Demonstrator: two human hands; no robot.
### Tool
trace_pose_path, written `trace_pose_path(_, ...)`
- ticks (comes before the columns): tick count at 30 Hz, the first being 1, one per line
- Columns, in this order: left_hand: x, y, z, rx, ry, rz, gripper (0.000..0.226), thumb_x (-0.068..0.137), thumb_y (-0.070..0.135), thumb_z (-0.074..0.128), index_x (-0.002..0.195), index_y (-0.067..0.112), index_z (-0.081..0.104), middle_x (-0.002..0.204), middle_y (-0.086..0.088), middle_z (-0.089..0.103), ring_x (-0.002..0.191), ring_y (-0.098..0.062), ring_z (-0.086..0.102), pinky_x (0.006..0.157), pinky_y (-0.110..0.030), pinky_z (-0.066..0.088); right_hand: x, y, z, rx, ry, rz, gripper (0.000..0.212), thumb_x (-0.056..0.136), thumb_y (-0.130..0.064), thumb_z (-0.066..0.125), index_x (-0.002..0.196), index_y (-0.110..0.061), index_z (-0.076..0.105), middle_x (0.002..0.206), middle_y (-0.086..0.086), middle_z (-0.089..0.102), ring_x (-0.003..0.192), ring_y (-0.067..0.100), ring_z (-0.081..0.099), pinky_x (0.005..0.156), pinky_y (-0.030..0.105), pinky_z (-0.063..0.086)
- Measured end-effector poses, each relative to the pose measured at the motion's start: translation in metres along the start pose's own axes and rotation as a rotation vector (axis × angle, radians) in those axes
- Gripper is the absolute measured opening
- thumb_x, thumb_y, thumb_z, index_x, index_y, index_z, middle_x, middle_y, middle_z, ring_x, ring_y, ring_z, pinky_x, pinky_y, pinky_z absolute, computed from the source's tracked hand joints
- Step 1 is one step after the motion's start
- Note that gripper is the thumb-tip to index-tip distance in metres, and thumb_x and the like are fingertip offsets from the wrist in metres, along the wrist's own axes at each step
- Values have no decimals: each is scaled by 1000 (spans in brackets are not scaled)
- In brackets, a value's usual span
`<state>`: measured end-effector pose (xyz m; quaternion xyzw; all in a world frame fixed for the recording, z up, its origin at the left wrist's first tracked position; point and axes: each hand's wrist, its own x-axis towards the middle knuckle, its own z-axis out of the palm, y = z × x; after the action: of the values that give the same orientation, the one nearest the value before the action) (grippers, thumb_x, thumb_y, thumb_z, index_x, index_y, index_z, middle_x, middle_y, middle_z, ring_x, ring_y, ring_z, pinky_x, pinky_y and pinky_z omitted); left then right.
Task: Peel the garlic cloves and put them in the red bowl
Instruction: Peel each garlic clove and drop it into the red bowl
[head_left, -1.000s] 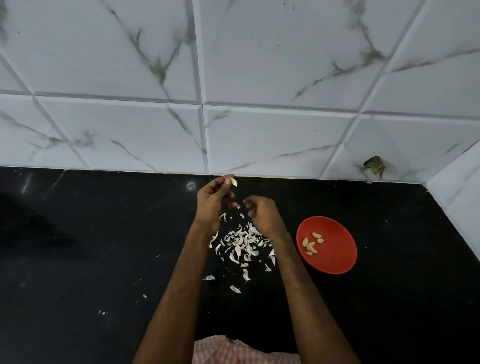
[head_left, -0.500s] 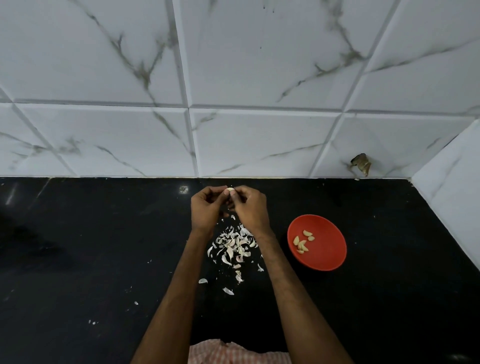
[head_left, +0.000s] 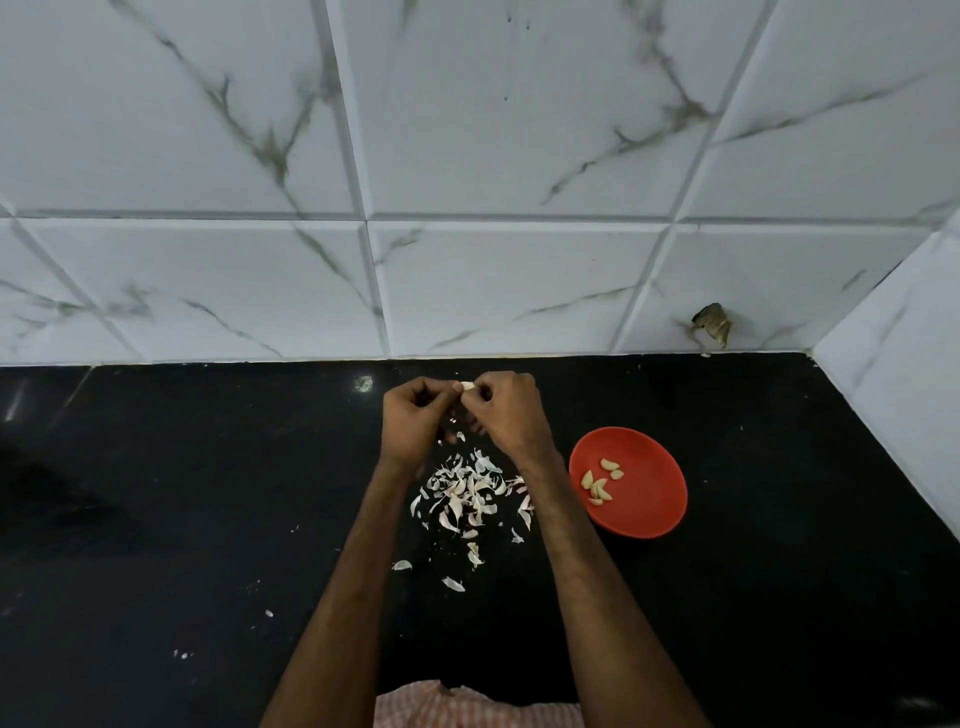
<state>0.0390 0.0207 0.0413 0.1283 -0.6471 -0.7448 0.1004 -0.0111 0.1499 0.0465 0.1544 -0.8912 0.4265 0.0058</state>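
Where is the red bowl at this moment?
Head view: the bowl sits on the black counter, right of centre, just right of the right forearm and the peels, with a few cloves inside.

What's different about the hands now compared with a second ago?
The right hand moved up and across to meet the left hand. Both now pinch the garlic clove, which only the left hand held a second ago. Unchanged: the red bowl with its peeled cloves, and the pile of skins on the black counter.
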Motion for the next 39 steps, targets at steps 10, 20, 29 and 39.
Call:
trace_pose_path(10, 4, 1, 1, -239, -14, -168, 12, 94, 13, 68, 82, 11, 70, 77, 0, 65, 61, -5, 54, 44, -20, 44, -10, 7, -17, 395, 111, 88, 27, 98, -10, 55, 73, -12, 65, 58, 4, 64, 46, 7, 56, 48, 22, 44)
trace_pose_path(20, 4, -25, 41, 338, -171, 114, 22, 79, -2, 81, 92, 15, 74, 89, -2, 76, 85, -16, 73, 79, -29, 58, -23, 33, -7, 1588, 52, 667, 54, 108, -43, 34, 114, -1, 66, 112, 17, 73, 103, 26, 70, 89, 33, 58)
trace_pose_path(29, 3, -95, 10, 733, -91, 6, 21, 96, 7, 63, 111, 18, 74, 110, 0, 72, 97, -17, 69, 85, -36, 58, -79, 146, -50, 1006, 383, 880, 39, 107, -39, 42, 123, -10, 65, 134, 10, 64, 131, 25, 54, 113, 45, 38)
trace_pose_path(39, -26, -147, -18, 1046, -201, -51, 24, 89, 10, 74, 113, 10, 71, 120, -8, 55, 104, -24, 63, 93, -29, 51, -87, 126, 19, 28, 100, 74, 31, 102, -5, 53, 131, -10, 64, 142, 4, 54, 135, 13, 44, 114, 26, 31)
